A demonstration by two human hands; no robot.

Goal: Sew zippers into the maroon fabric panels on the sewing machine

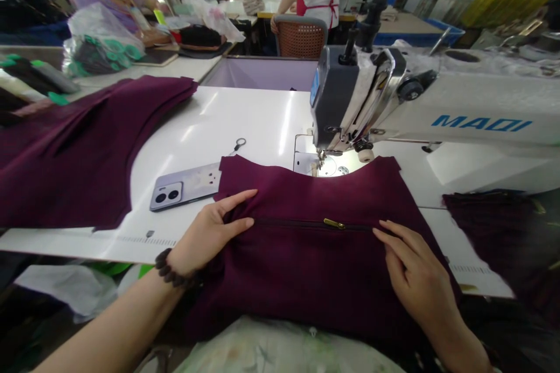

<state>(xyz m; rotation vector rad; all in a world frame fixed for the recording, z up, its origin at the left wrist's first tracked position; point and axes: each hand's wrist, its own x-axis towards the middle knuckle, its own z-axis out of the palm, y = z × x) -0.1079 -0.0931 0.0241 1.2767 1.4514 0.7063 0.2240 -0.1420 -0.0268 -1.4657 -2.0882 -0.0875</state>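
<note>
Both hands, left (207, 233) and right (417, 274), lie flat on maroon fabric (306, 256).

head cam | worn, looks forward and down | close over white sewing table (262, 122) | single view

Bright overhead light glares on the white table (245, 122); background blurred, edges bent by wide-angle distortion.
</note>
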